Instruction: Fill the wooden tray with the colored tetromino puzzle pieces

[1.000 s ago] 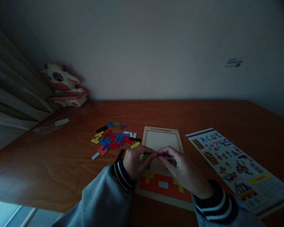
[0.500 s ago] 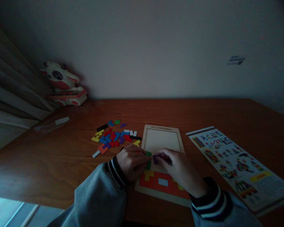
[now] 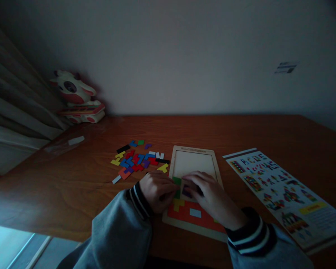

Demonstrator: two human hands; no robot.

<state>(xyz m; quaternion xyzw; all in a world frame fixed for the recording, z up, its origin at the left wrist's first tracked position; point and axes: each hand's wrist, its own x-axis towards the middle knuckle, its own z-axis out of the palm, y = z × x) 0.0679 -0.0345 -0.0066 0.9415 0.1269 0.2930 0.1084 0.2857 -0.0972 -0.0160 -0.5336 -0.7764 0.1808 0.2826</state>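
Note:
A wooden puzzle board lies in front of me, its lower end filled with red and yellow pieces around a white rectangle. My right hand is over the board, thumb and fingers pinched on a small purple puzzle piece. At the board's left edge rests my left hand, its fingers curled together and the tips against a green piece. Whether anything is inside those left fingers is hidden. The board's upper part shows its pale bare base.
Loose coloured puzzle pieces lie in a heap left of the board. A printed pattern sheet is at the right. At the far left stand a cow-shaped toy and a curtain. A wall closes off the table's back.
The purple piece, in my right hand, has turned or lowered slightly toward the board beside the green piece. My left hand stays nearly in place. The whole view has shifted a little.

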